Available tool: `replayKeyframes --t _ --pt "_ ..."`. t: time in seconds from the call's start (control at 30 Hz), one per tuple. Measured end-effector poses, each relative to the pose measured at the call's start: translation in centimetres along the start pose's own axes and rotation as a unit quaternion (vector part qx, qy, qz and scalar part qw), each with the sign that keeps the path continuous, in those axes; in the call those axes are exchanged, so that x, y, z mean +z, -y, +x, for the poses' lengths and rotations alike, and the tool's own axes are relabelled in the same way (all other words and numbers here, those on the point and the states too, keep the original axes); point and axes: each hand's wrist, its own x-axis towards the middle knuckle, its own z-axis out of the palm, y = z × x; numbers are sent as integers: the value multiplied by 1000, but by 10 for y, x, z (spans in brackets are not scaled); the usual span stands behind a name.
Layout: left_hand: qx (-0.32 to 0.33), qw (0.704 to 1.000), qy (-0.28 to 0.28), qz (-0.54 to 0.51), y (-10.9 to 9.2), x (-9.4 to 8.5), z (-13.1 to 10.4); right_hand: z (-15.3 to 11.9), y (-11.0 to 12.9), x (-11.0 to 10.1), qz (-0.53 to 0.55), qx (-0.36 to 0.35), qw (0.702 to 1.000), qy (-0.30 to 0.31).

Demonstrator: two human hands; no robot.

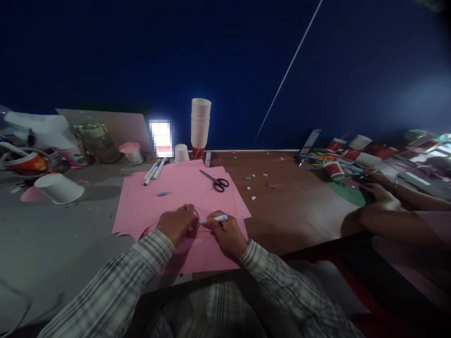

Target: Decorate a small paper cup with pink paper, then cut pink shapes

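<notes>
My left hand [177, 222] is closed on a round, ring-edged object [197, 220] that stands against the pink paper [141, 199]. Its kind I cannot make out, since my fingers cover most of it. In my right hand [228, 233] is a white marker with a blue end [220, 218], its tip pointing left at the object's edge. A loose blue marker cap [163, 193] lies on the paper above my left hand. Black-handled scissors [215, 181] rest on the sheets farther up, and several markers [155, 172] lie side by side at the upper left.
A tall stack of paper cups [200, 124] stands by the wall, beside a single upturned cup [181, 153]. At left are a tipped white cup [59, 188] and a jug [98, 143]. Paper scraps [253, 198] dot the brown tabletop. Another person's hands [382, 195] work at right near green paper [347, 193].
</notes>
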Motion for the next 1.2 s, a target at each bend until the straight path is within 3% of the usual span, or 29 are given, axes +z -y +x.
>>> replayKeyframes --t 0.1,0.27,0.33,0.43,0.53,0.63,0.77,1.0,1.2 --pt "6 1000 -1 2 1 0 0 -11 0 1 20 -2 1000 -14" --pt "17 1000 -2 6 1 0 2 -24 -3 -15 52 3 992 -119" --pt "18 1000 -2 9 1 -1 4 -26 -4 -20 72 -2 989 -129" --pt "14 1000 -2 16 0 -1 5 -22 -5 -19 89 -23 992 -86" --pt "12 1000 -5 22 0 1 5 -6 -5 -12 9 -107 994 -21" --pt "16 999 -17 22 1 2 4 13 -4 -3 -128 -193 972 45" --pt "25 999 -25 3 4 5 5 22 -5 8 -225 -224 941 118" --pt "28 999 -17 3 6 7 7 19 -13 16 -278 -252 921 106" --pt "76 997 -7 -8 21 1 4 18 -14 18 -318 -246 911 91"
